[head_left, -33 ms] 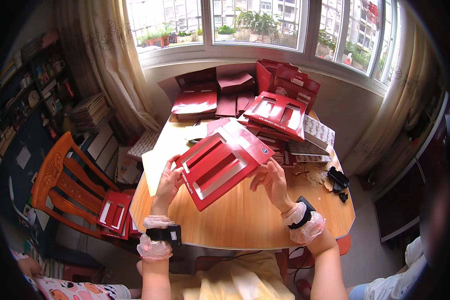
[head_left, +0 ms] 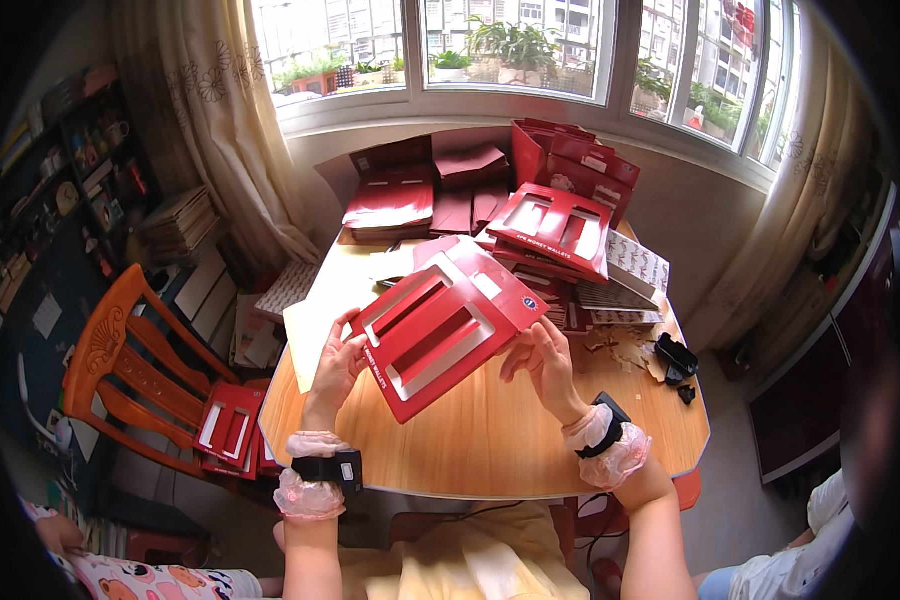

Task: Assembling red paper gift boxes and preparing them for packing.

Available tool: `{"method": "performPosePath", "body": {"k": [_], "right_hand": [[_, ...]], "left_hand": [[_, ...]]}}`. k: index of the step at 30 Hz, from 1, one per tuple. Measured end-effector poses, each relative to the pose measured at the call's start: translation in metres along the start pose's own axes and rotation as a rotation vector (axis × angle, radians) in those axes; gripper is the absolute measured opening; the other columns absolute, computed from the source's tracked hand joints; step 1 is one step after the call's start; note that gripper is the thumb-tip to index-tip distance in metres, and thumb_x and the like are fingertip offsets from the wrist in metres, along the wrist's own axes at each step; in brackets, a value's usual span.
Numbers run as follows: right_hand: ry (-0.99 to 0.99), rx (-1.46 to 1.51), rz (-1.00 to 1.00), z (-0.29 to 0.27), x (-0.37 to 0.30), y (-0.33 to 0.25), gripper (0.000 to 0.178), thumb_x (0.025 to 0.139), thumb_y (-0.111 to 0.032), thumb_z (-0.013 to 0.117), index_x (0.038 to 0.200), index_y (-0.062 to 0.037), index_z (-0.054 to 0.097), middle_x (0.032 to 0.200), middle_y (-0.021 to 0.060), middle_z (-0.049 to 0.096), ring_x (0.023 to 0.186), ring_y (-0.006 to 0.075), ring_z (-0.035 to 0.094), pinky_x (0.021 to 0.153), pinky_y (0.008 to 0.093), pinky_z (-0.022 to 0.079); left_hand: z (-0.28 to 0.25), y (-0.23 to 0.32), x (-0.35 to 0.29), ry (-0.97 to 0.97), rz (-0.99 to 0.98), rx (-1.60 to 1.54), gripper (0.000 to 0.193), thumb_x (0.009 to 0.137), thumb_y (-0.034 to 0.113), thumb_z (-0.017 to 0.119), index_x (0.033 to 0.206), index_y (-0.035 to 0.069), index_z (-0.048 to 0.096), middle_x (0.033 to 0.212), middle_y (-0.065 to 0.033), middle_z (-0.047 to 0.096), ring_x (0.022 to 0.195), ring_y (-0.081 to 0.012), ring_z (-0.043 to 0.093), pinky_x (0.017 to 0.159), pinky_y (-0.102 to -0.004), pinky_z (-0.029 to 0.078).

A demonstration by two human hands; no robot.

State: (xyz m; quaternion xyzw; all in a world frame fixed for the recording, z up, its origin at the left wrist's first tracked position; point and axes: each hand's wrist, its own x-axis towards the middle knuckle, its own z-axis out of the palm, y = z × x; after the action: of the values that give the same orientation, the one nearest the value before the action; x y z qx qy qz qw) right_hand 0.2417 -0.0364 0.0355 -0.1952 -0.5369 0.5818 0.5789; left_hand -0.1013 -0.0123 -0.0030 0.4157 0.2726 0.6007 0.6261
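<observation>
Tilted above the near part of the table is a red cardboard package (head_left: 422, 352) with two long cut-out windows edged in pale grey. My left hand (head_left: 336, 362) grips its left edge, thumb at the front and fingers partly hidden behind. At its right corner, by a small round emblem, my right hand (head_left: 542, 366) pinches the edge with the fingertips, the other fingers curled. Behind it lies a similar windowed red package (head_left: 552, 230) on top of a pile. Flat red cardboard pieces (head_left: 390, 200) are stacked at the back left of the table.
The wooden table (head_left: 490, 455) stands below a window. At its right lie a black object (head_left: 676, 358) and torn brown scraps (head_left: 625, 347). Patterned boxes (head_left: 635, 268) sit beside the pile. More red packages (head_left: 232, 420) rest on the wooden chair (head_left: 135, 375) at left. People sit on both sides.
</observation>
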Motion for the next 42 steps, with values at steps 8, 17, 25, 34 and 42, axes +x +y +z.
{"method": "performPosePath", "body": {"k": [8,17,25,34,42], "right_hand": [[0.066,-0.048,-0.040,0.003,-0.001,0.002,0.025,0.107,-0.023,0.049,0.114,-0.0003,0.058,0.087,0.0141,0.071,0.065,0.0214,0.070,0.055,0.0306,0.056],[-0.010,-0.087,-0.061,0.008,-0.003,0.002,0.016,0.105,-0.015,0.054,0.110,-0.0003,0.060,0.082,0.0115,0.072,0.070,0.0198,0.072,0.062,0.0300,0.058],[-0.046,-0.052,-0.099,0.012,-0.003,-0.006,0.016,0.105,-0.013,0.053,0.113,0.0004,0.059,0.089,0.0129,0.072,0.073,0.0210,0.072,0.063,0.0306,0.058],[0.040,0.028,0.003,-0.018,0.013,-0.042,0.037,0.101,-0.025,0.048,0.130,-0.0022,0.046,0.086,0.0121,0.069,0.057,0.0187,0.066,0.049,0.0287,0.054],[0.035,0.069,0.205,-0.022,0.015,-0.059,0.035,0.094,-0.015,0.046,0.119,0.0043,0.059,0.090,0.0121,0.070,0.072,0.0159,0.068,0.064,0.0287,0.056]], "left_hand": [[0.001,-0.003,0.001,0.007,0.069,0.201,0.057,0.098,0.008,0.063,0.147,0.012,0.033,0.125,-0.0130,0.065,0.109,-0.0183,0.067,0.088,-0.0350,0.060],[-0.006,-0.009,0.000,0.040,-0.024,0.227,0.055,0.098,0.010,0.065,0.144,0.011,0.036,0.122,-0.0119,0.066,0.109,-0.0185,0.067,0.088,-0.0355,0.060],[-0.003,-0.006,0.000,0.032,-0.148,0.217,0.057,0.098,0.005,0.062,0.148,0.003,0.035,0.121,-0.0133,0.067,0.106,-0.0177,0.068,0.087,-0.0348,0.060],[0.005,0.002,-0.002,-0.054,-0.143,0.066,0.057,0.096,0.006,0.062,0.147,0.000,0.038,0.124,-0.0167,0.065,0.102,-0.0174,0.069,0.085,-0.0302,0.061],[0.017,0.010,-0.009,-0.152,-0.162,-0.115,0.055,0.095,0.009,0.063,0.144,-0.004,0.042,0.129,-0.0198,0.061,0.111,-0.0204,0.067,0.094,-0.0307,0.059]]}}
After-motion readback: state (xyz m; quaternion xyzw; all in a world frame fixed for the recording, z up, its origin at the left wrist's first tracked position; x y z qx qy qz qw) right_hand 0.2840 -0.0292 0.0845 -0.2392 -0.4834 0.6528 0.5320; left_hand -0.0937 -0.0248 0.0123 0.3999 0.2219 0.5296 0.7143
